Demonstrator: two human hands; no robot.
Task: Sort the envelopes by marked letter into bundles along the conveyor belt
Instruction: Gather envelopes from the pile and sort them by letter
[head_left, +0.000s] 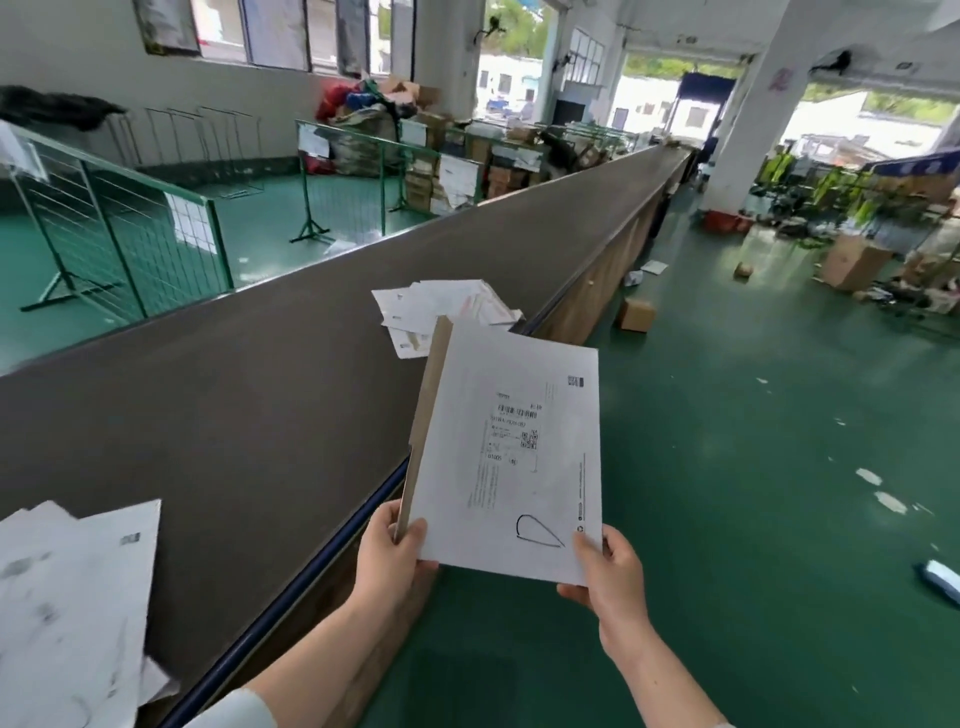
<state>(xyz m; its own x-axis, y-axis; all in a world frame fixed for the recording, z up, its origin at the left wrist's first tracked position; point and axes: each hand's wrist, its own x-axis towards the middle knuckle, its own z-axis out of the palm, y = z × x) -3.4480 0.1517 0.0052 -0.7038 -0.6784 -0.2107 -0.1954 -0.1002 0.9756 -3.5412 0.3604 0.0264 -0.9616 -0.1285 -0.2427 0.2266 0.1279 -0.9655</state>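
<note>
I hold a white envelope (511, 457) upright in front of me, with a printed label and a hand-drawn letter like a "D" near its lower edge. Behind it is a brown cardboard envelope (427, 415), its edge showing on the left. My left hand (392, 553) grips the lower left corner of both; my right hand (605, 569) pinches the lower right corner of the white one. A pile of white envelopes (444, 312) lies further along the dark conveyor belt (234, 395). Another bundle of white envelopes (72, 608) lies on the belt at the near left.
The belt runs from lower left to the far right, with a blue rail along its near edge. Green wire fences (114, 234) stand beyond it. Cardboard boxes (636, 314) and scraps lie on the green floor to the right. A white pillar (753, 104) stands further back.
</note>
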